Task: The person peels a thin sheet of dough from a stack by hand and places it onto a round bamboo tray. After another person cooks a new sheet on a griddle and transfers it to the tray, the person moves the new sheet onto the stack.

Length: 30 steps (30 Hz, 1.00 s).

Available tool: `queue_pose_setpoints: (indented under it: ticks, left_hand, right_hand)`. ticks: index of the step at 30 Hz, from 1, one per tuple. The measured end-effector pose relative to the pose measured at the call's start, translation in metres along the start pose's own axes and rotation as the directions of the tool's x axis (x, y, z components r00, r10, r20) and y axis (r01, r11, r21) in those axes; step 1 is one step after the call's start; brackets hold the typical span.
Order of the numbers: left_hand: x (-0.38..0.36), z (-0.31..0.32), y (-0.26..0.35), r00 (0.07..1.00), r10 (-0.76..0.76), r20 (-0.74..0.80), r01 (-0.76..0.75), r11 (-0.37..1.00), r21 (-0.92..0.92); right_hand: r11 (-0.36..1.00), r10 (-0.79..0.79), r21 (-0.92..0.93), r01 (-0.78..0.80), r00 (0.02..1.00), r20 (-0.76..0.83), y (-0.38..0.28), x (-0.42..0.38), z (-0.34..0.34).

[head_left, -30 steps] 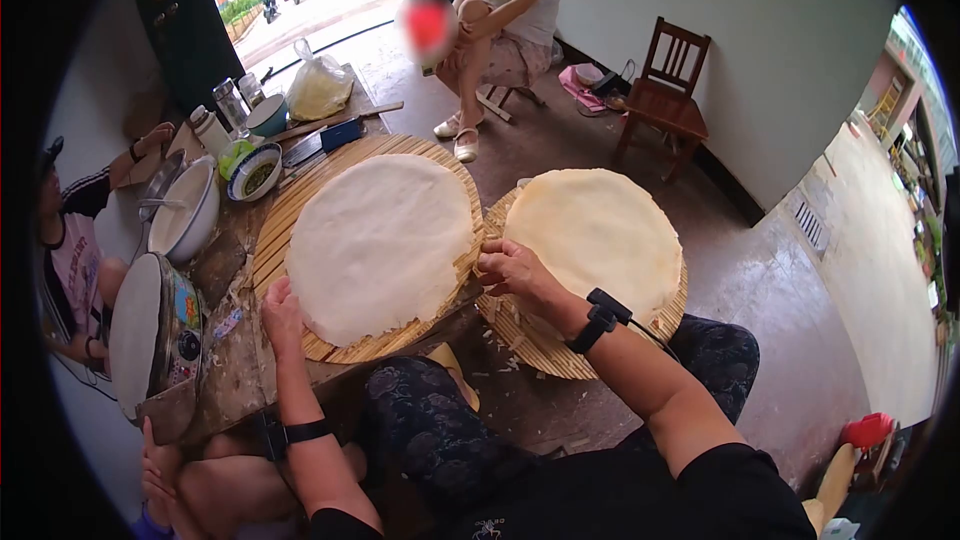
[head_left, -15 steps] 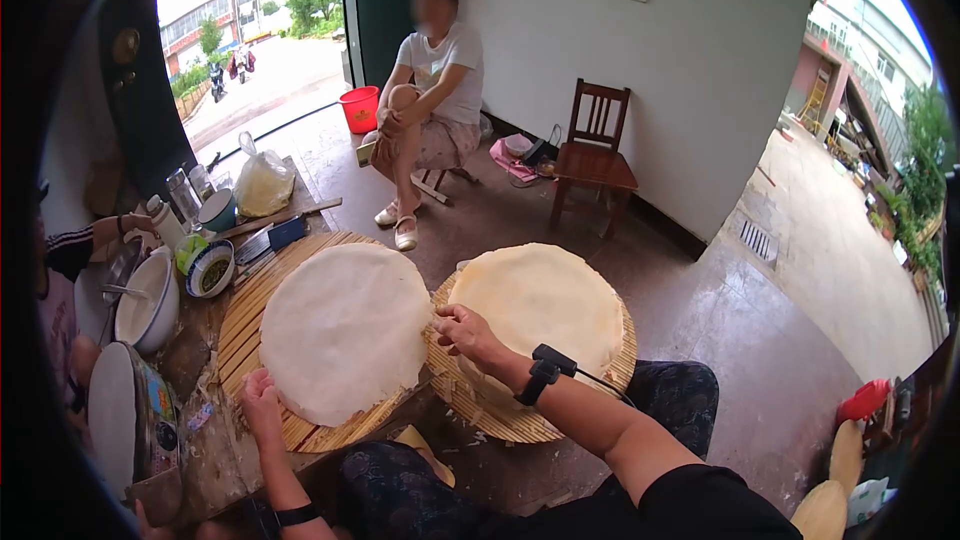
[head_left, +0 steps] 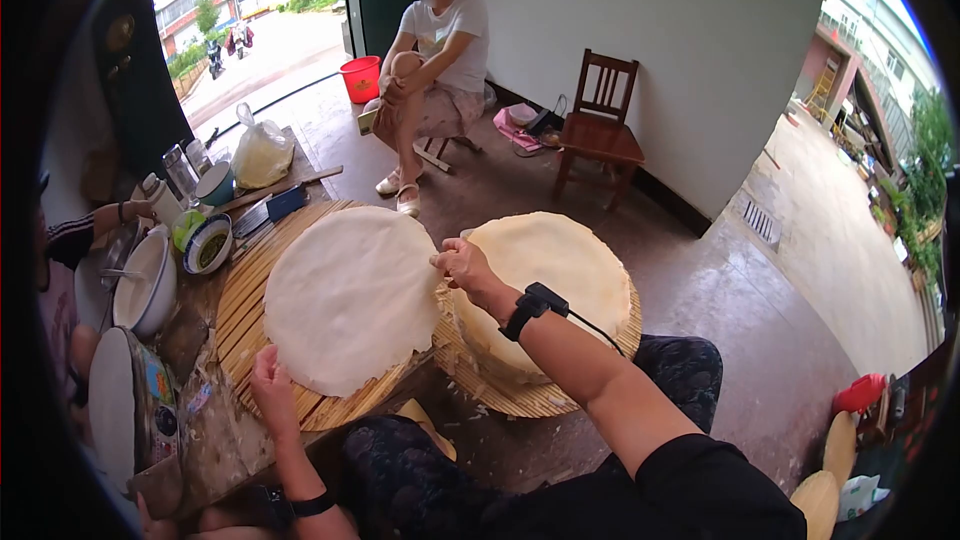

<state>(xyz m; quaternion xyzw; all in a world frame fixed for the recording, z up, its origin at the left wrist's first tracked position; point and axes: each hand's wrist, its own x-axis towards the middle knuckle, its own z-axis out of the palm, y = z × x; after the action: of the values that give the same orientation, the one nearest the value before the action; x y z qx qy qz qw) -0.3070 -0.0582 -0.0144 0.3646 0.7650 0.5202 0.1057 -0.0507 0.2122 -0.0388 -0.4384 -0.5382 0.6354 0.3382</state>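
Pale, thin dough sheet [head_left: 350, 295] lies on a bamboo mat [head_left: 240, 315]; the right hand [head_left: 462, 265] pinches its far-right edge, the left hand [head_left: 270, 380] pinches its near-left edge.

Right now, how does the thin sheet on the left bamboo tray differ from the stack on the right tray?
The single sheet is whiter and lies flat as one thin layer; the stack is creamier yellow and visibly thick, many layers deep. The left hand and right hand pinch the single sheet's edges; the stack is not gripped. Both are round and rest on slatted bamboo trays.
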Motion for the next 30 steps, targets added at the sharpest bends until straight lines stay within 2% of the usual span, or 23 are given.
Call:
queue_pose_setpoints:
  ticks: [2, 4, 5, 7, 11, 15, 16, 17, 19, 21, 24, 25, 27, 28, 30]
  left_hand:
    - [-0.017, 0.007, 0.013, 1.000, -0.004, -0.024, 0.004, 1.000, 0.003]
    - [-0.040, 0.016, 0.022, 1.000, 0.012, -0.025, -0.018, 0.963, -0.268]
    - [-0.052, 0.022, 0.029, 0.999, 0.011, -0.035, -0.020, 0.964, -0.265]
    - [-0.079, 0.032, 0.044, 0.983, -0.105, 0.153, 0.168, 0.855, -0.491]
    - [-0.121, 0.062, 0.057, 0.905, -0.088, 0.417, 0.353, 0.704, -0.617]
    - [-0.155, 0.093, 0.071, 0.725, -0.167, 0.668, 0.685, 0.275, -0.675]
    - [-0.160, 0.100, 0.069, 0.717, -0.173, 0.675, 0.696, 0.234, -0.679]
    - [-0.164, 0.107, 0.068, 0.720, -0.173, 0.672, 0.693, 0.236, -0.682]
    - [-0.168, 0.117, 0.066, 0.763, -0.176, 0.622, 0.630, -0.015, -0.776]
    - [-0.170, 0.122, 0.057, 0.804, -0.163, 0.571, 0.577, -0.013, -0.817]
    - [-0.173, 0.126, 0.050, 0.889, -0.163, 0.428, 0.405, -0.155, -0.901]
    - [-0.173, 0.123, 0.055, 0.891, -0.164, 0.424, 0.402, -0.152, -0.903]
    - [-0.167, 0.118, 0.067, 0.860, -0.331, 0.390, 0.363, -0.142, -0.921]
    - [-0.164, 0.119, 0.066, 0.865, -0.326, 0.381, 0.354, -0.142, -0.925]
    - [-0.160, 0.121, 0.053, 0.875, -0.345, 0.340, 0.324, -0.105, -0.940]
  right_hand:
    - [0.999, -0.023, -0.044, 0.022, 0.999, -0.022, 0.000, 0.004, 0.003]
    - [0.995, -0.049, -0.087, 0.046, 0.998, -0.040, -0.003, 0.005, 0.006]
    - [0.992, -0.067, -0.105, 0.066, 0.998, -0.008, -0.004, 0.004, 0.007]
    - [0.989, -0.083, -0.117, 0.088, 0.996, 0.041, -0.004, 0.003, 0.011]
    - [0.990, -0.121, -0.073, 0.121, 0.993, -0.007, -0.010, -0.006, 0.016]
    - [0.995, -0.040, 0.101, 0.026, 0.990, 0.138, -0.036, -0.038, 0.010]
    - [0.985, -0.006, 0.173, -0.025, 0.984, 0.178, -0.046, -0.050, 0.008]
    - [0.985, -0.008, 0.174, -0.024, 0.983, 0.182, -0.052, -0.062, 0.005]
    - [0.947, 0.049, 0.300, -0.113, 0.976, 0.212, -0.054, -0.085, 0.000]
    - [0.938, 0.041, 0.322, -0.127, 0.964, 0.262, -0.039, -0.098, -0.010]
    - [0.886, 0.090, 0.414, -0.208, 0.954, 0.285, -0.024, -0.124, -0.020]
    - [0.886, 0.089, 0.415, -0.208, 0.953, 0.289, -0.017, -0.129, -0.022]
    - [0.871, 0.096, 0.437, -0.226, 0.949, 0.299, -0.006, -0.131, -0.026]
    - [0.873, 0.087, 0.435, -0.221, 0.948, 0.307, -0.001, -0.124, -0.028]
    - [0.767, 0.068, 0.581, -0.272, 0.935, 0.348, 0.014, -0.109, -0.030]
